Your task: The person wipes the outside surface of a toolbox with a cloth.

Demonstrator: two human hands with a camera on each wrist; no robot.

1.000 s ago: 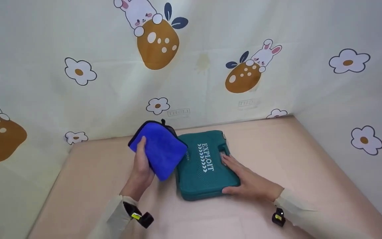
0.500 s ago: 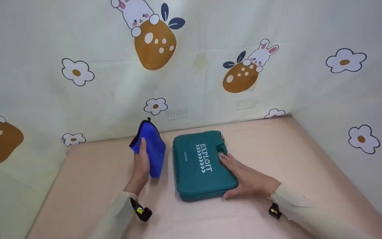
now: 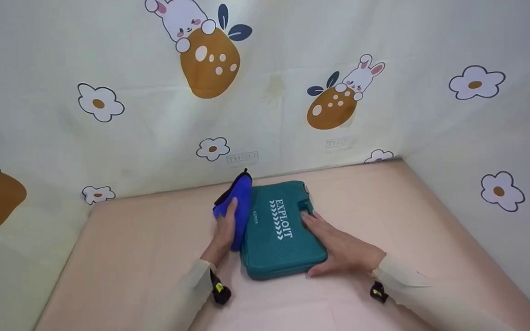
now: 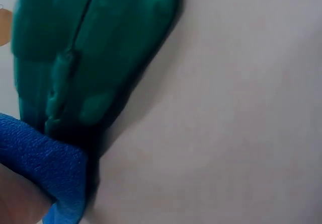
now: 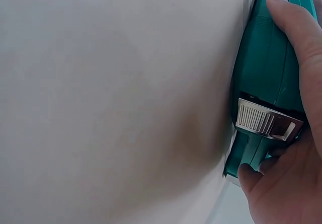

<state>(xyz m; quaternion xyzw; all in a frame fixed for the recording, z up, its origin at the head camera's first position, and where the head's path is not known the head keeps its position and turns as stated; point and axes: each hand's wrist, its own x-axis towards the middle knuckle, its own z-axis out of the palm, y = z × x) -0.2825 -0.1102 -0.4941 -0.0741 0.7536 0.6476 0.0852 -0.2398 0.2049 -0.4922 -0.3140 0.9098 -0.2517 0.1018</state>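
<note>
A dark green tool case (image 3: 272,253) with white "EXPLOIT" lettering lies on the table, its lid down. My right hand (image 3: 343,248) grips its right side. The fingers reach into the handle opening, and the thumb lies along the case's edge near a metal latch (image 5: 266,121) in the right wrist view. My left hand (image 3: 222,232) holds a fuzzy blue cloth (image 3: 243,202) with black edging, the thumb across its near face. That cloth stands bent against the left, hinged side of the case, where the left wrist view shows blue fabric (image 4: 45,158) right at the green plastic.
Pale pinkish fabric covers the table (image 3: 141,243). Behind and to the right, a light curtain (image 3: 283,115) printed with rabbits and flowers borders it. A black wrist camera mount (image 3: 221,292) sits on the left sleeve, another mount (image 3: 378,292) on the right.
The left hand swung the blue cloth left off the case, then back right against its left side. The cloth turned from flat-on to edge-on. The right hand kept its grip on the case.
</note>
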